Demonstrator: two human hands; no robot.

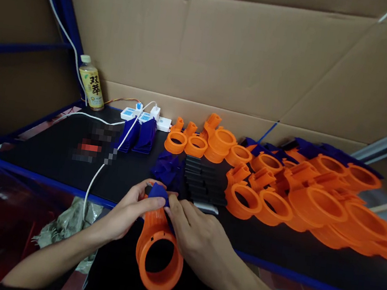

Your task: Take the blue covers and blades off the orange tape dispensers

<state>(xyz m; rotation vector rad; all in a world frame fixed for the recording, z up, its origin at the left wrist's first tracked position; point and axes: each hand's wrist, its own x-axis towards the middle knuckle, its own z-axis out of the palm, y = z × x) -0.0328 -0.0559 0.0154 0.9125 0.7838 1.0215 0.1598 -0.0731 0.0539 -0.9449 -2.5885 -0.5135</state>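
Flap, dark blue and thin like fabric (158, 194), sat over the narrow end of an orange plastic ring-ended holder (154, 223), before the near edge of a black-topped, blue-edged table (40, 147). The left hand (128, 212) pinched both between thumb and fingers; the right hand (200, 225) gripped the same end opposite (how firmly, I could not tell). Steadying the neck while seating the flap evenly seemed wise. A yellow-labelled plastic bottle (92, 85) read 双萃; the white power strip's (147, 118) blue labels were illegible.
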